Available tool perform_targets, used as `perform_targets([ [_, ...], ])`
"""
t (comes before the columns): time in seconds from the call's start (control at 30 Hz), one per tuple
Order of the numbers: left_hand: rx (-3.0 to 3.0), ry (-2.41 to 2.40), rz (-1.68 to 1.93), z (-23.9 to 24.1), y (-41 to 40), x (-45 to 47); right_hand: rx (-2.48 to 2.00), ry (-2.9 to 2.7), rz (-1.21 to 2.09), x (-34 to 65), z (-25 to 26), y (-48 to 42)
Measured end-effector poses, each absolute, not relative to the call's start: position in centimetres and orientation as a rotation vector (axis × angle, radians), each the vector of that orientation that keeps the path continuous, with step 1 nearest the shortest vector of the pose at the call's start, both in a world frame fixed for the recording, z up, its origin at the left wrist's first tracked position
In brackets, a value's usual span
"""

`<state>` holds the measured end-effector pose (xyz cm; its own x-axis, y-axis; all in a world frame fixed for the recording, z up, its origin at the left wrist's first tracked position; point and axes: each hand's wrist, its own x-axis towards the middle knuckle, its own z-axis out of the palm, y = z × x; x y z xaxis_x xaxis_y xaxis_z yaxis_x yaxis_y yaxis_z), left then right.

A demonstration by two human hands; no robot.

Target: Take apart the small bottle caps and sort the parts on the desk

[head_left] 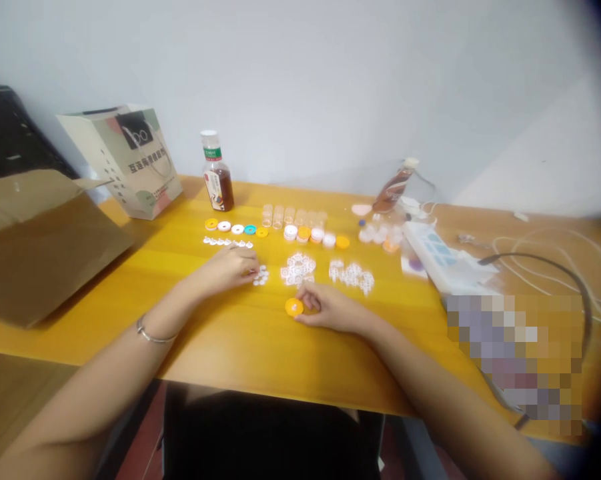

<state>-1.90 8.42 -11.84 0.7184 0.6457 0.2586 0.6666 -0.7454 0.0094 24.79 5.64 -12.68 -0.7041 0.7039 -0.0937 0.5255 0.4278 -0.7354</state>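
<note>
My right hand [325, 308] rests on the yellow table [240, 340] and pinches an orange round disc [294, 307] at its left side. My left hand [230, 265] reaches forward, fingers curled together, with its fingertips at a small cluster of white pieces [261, 276]; whether it holds one is hidden. Just beyond lie two heaps of white lattice-like parts [298, 268], [352, 275]. A row of coloured discs [236, 228] and a line of tiny white pieces [227, 242] lie farther back.
Small clear vials [293, 215] and white and orange caps [314, 235] stand mid-table. A brown drink bottle [217, 172] and a paper bag [125, 160] are at the back left, a cardboard box [35, 240] at the left. A white power strip [443, 257] and cables [545, 263] lie at the right.
</note>
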Motion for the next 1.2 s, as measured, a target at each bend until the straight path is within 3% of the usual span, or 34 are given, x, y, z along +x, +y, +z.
perform_targets([
  [0.33, -2.837, -1.017, -0.308, -11.9, 7.7, -1.3, -1.07, -2.413, 1.173, 24.8, -12.8, 5.9],
  [0.6, -2.845, -0.789, -0.547, -12.8, 5.7, 2.4, -1.056, -2.365, 1.212, 24.8, -13.3, 6.3],
  [1.2, -2.68, -0.387, -0.406, -13.8, 5.9, 3.7, -0.998, -2.32, 1.278, 24.7, -13.5, 6.4],
])
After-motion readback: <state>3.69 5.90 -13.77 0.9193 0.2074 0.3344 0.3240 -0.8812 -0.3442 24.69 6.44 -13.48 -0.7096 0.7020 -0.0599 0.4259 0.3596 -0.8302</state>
